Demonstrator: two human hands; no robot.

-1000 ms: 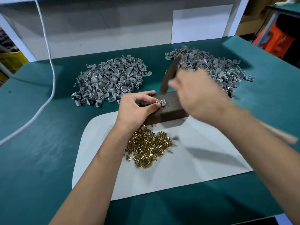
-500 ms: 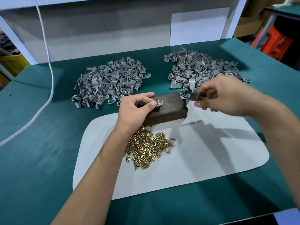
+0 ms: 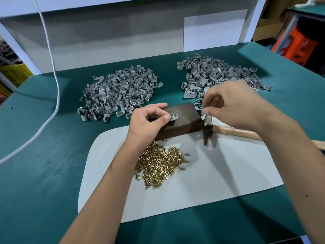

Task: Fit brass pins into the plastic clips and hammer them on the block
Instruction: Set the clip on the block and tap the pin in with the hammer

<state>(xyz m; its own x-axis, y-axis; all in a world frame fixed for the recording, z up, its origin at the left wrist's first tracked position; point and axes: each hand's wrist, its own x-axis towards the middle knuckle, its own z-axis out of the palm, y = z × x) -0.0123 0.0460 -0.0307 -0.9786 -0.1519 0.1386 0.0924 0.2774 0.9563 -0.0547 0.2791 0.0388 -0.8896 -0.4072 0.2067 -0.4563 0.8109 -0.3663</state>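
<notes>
My left hand point(image 3: 147, 122) pinches a grey plastic clip point(image 3: 174, 117) with a brass pin standing in it, held on top of the dark block point(image 3: 182, 120). My right hand point(image 3: 233, 104) hovers with curled fingers just right of the block. Its fingertips are at the top of the hammer's metal head point(image 3: 207, 128). Whether they grip the head is unclear. The hammer's wooden handle point(image 3: 235, 132) runs right under my wrist, low over the mat. Loose brass pins point(image 3: 158, 164) lie heaped on the white mat point(image 3: 219, 176) in front of the block.
Two heaps of grey clips lie on the green table: one at the back left point(image 3: 119, 92), one at the back right point(image 3: 216, 74). A white cable point(image 3: 52, 81) hangs down and trails across the left of the table. A white panel stands along the far edge.
The hammer came down from its raised swing over the block to the mat beside the block. My right hand slid up to its head. My left hand kept the clip on the block.
</notes>
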